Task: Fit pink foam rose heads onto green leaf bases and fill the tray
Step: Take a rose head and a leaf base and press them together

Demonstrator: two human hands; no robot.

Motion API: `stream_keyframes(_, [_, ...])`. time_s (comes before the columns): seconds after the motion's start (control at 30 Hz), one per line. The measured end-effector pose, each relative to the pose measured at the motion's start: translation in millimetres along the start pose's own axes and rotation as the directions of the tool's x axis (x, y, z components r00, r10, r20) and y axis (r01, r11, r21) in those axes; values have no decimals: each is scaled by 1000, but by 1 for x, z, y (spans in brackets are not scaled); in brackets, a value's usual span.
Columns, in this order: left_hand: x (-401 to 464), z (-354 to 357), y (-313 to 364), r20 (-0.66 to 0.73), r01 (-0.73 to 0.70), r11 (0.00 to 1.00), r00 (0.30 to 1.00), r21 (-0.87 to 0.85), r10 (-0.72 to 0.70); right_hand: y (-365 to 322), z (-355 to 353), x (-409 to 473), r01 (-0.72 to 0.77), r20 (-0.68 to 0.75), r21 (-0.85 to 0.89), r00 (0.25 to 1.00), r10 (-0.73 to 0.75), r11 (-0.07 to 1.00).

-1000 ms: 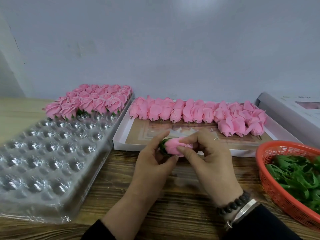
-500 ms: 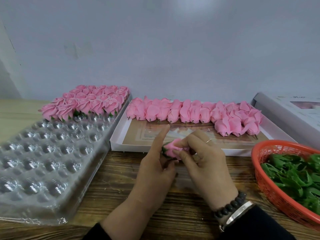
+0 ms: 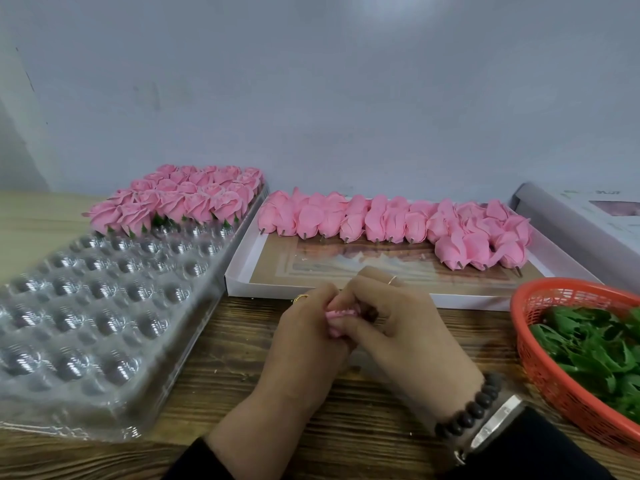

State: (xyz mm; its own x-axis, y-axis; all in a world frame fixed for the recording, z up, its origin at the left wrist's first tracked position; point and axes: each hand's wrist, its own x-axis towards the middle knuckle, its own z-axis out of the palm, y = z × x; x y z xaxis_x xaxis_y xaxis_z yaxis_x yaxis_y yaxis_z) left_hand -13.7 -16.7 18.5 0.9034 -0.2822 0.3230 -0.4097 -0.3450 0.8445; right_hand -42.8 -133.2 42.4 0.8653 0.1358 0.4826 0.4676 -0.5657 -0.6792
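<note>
Both hands meet over the table (image 3: 214, 362), front centre. Left hand (image 3: 304, 341) and right hand (image 3: 401, 334) each have fingers curled tight round one pink rose head (image 3: 337, 318); only a small patch of pink shows betw. the fingers. Leaf base on it: can't tell, hidden by the grip. Clear plastic tray (image 3: 97, 306) lies at left; finished roses (image 3: 180, 199) w/ green bases fill its far rows, near cavities bare. White box (image 3: 242, 268) behind the hands holds loose rose heads (image 3: 391, 220) in a row along its far side, extra cluster at right end. Orange basket (image 3: 540, 348) at right holds green leaf bases (image 3: 595, 348). Bead bracelet (image 3: 467, 410) and watch (image 3: 498, 424) on right wrist.
</note>
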Motion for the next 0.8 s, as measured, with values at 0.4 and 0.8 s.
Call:
stream_keyframes(0.4, [3,-8,2,50,227,708,964,-669,-262,2,3,-4,29,-305,80,952,-3,996])
stream_keyframes(0.8, [3,-1,14,241,333,198,893,-922,-380,7,32,-8,-104,-137,-30,986,99,994])
